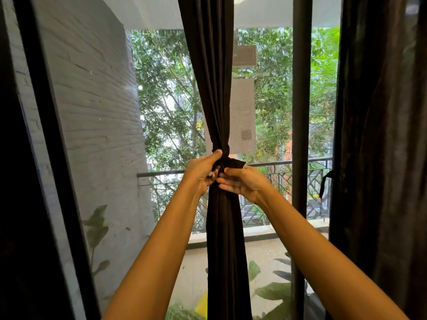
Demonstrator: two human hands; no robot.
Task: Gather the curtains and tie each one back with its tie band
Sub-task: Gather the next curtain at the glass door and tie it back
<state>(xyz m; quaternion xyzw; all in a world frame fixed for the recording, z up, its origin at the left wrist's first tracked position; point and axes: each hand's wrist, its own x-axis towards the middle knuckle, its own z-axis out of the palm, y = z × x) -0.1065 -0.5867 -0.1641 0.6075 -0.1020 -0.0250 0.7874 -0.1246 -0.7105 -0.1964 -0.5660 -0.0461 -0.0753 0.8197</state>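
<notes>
A dark brown curtain (pixel 215 88) hangs in the middle of the window, gathered into a narrow bundle at waist height. A tie band (pixel 227 160) of the same dark cloth wraps the bundle there. My left hand (pixel 203 173) grips the band and the gathered cloth from the left, thumb on top. My right hand (pixel 242 181) pinches the band's end from the right. A second dark curtain (pixel 379 135) hangs loose at the right edge, with its own tie band (pixel 324 182) dangling from its left side.
A dark vertical window frame post (pixel 300 112) stands between the two curtains. A white brick wall (pixel 97 112) lies outside on the left, a balcony railing (pixel 277 167) and trees beyond the glass. Another dark frame (pixel 46 158) runs down the left.
</notes>
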